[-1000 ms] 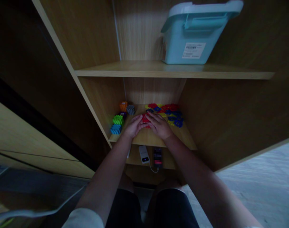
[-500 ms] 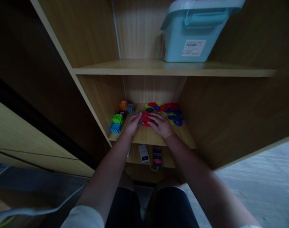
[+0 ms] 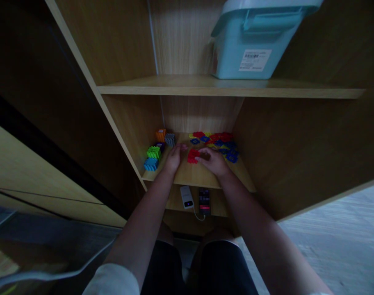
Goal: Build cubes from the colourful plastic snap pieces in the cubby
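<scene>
Both my hands rest on a wooden shelf inside a cabinet. My right hand pinches a red toothed plastic piece at its right edge. My left hand lies just left of that piece, fingers curled and resting on the shelf, with nothing seen in it. Behind my right hand lies a heap of red, blue and yellow flat pieces. Left of my left hand stand assembled cubes: green, blue, orange and grey.
A pale blue lidded box with a label stands on the upper shelf. On a lower shelf lie a white power bank with a cable and a dark phone. Cabinet side walls close in left and right. My knees are below.
My left hand has let go of the red piece and shifted left. My right hand now holds the piece alone, a little further right. The camera tilted slightly.
</scene>
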Available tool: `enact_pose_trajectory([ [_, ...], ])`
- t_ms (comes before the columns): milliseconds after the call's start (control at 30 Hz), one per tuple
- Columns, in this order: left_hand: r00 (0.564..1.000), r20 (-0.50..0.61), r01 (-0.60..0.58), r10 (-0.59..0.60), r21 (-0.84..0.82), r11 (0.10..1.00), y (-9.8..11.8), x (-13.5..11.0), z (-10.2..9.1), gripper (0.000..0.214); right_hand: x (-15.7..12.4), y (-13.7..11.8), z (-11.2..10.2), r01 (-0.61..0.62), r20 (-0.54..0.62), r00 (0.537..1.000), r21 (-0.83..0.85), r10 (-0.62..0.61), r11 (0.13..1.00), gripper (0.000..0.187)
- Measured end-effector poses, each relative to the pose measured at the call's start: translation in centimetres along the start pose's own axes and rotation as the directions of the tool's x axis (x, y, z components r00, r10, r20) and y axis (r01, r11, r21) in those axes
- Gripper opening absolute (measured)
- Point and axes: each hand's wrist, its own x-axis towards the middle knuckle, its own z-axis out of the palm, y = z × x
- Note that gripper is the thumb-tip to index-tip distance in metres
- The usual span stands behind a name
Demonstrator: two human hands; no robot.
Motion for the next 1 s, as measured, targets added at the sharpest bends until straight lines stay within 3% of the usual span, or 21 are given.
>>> enact_pose_trajectory([
  [200, 1.000, 0.008, 0.004, -0.005, 0.084, 0.996, 0.62, -0.21, 0.14, 0.033, 0.01, -0.02, -0.05, 0.006, 0.023, 1.000, 0.018, -0.006, 1.000, 0.037],
  [1000, 1.000, 0.012, 0.000, -0.001, 0.053, 0.999, 0.34, -0.14, 0.46, 0.026, 0.09, 0.39, 0.25, -0.002, 0.045, 0.999, 0.013, 0.002, 1.000, 0.035],
])
